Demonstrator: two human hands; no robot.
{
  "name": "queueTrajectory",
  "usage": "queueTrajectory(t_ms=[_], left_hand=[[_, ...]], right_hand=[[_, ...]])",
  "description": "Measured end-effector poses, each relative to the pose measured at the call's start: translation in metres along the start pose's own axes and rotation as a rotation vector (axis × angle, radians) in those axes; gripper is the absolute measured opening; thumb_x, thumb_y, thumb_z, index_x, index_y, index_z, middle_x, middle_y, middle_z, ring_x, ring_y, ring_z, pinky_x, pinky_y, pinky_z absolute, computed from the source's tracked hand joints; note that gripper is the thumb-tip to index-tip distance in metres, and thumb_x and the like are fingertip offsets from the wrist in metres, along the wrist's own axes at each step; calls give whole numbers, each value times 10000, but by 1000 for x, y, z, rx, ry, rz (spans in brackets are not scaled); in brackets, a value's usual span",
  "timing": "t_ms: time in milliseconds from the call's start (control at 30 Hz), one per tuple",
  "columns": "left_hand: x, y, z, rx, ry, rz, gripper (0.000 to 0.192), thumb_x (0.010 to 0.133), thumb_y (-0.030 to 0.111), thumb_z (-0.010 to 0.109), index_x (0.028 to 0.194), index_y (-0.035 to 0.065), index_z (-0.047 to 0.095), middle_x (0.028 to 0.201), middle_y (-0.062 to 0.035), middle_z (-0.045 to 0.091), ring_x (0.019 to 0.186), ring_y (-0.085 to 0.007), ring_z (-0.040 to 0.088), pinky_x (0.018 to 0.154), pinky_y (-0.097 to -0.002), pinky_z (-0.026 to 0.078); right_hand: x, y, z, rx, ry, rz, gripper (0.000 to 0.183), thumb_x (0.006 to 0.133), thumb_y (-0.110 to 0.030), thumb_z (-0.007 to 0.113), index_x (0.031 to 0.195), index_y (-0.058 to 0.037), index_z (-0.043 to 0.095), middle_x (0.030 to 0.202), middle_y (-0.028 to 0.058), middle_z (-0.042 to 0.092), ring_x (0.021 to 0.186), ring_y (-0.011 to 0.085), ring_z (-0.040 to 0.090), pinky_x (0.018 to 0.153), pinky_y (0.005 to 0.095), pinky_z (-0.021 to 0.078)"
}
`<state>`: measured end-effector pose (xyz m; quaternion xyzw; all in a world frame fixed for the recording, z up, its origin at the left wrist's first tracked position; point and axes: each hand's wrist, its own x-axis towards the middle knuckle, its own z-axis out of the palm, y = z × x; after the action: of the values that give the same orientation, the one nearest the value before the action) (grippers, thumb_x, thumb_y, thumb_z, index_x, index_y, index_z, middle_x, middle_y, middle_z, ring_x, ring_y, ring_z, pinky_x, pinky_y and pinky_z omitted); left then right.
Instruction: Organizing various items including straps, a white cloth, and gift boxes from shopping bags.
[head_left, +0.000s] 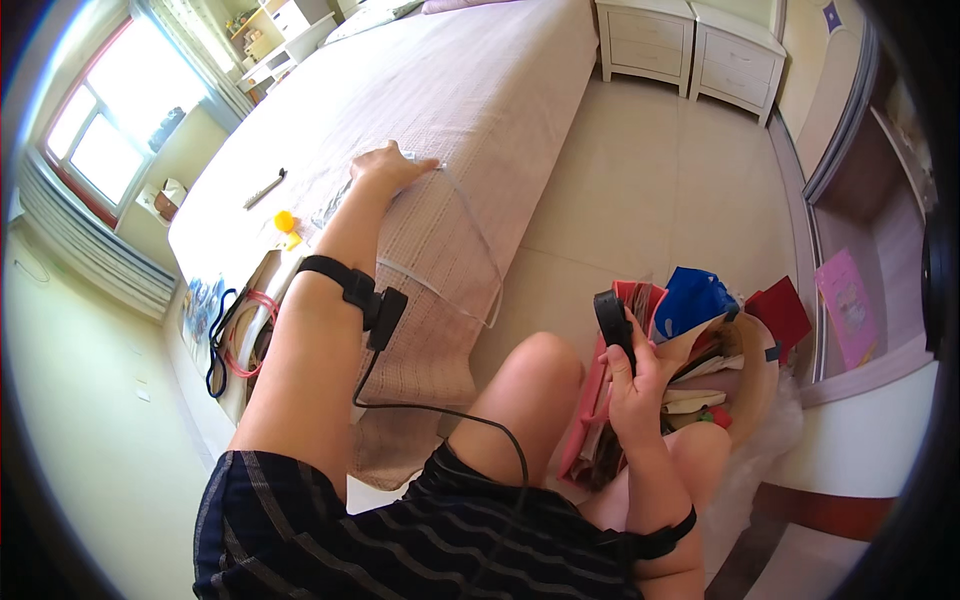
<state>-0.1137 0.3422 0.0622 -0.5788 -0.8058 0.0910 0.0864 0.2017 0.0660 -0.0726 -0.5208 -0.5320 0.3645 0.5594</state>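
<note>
My left hand (391, 169) reaches out over the bed, palm down with the fingers spread, resting on or just above a crumpled clear plastic item (334, 204). From near that hand a thin pale strap (480, 225) loops down the bedspread. Upright in my right hand (634, 379) is a black rounded object (615, 322), whose kind I cannot tell. Behind it stands a pink fabric organizer (585, 420) with things inside. Beside that is an open round tan container (761, 382) filled with pouches and papers.
On the bed (510, 97) lie a yellow round item (283, 220), a slim pen-like object (265, 189), and a bag with blue and pink handles (259, 337). A blue bag (694, 300) and a red item (784, 315) lie by the wardrobe. White nightstands (649, 41) stand behind.
</note>
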Motion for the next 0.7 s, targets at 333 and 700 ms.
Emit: queueTrajectory(t_ms=[333, 700], left_hand=[[-34, -56, 6, -1042, 262, -128, 273, 850, 256, 534, 951, 64, 700, 897, -112, 696, 838, -230, 650, 720, -340, 499], [-234, -15, -19, -1858, 84, 336, 151, 932, 167, 601, 917, 35, 672, 737, 28, 607, 663, -50, 531, 576, -220, 422]], right_hand=[[2, -23, 12, -124, 22, -202, 356, 910, -100, 631, 1243, 21, 594, 1100, 193, 674, 995, 301, 661, 894, 349, 491], [-35, -97, 18, -278, 44, -572, 436, 767, -26, 736, 1195, -12, 652, 1107, 160, 689, 876, 294, 684, 764, 330, 533]])
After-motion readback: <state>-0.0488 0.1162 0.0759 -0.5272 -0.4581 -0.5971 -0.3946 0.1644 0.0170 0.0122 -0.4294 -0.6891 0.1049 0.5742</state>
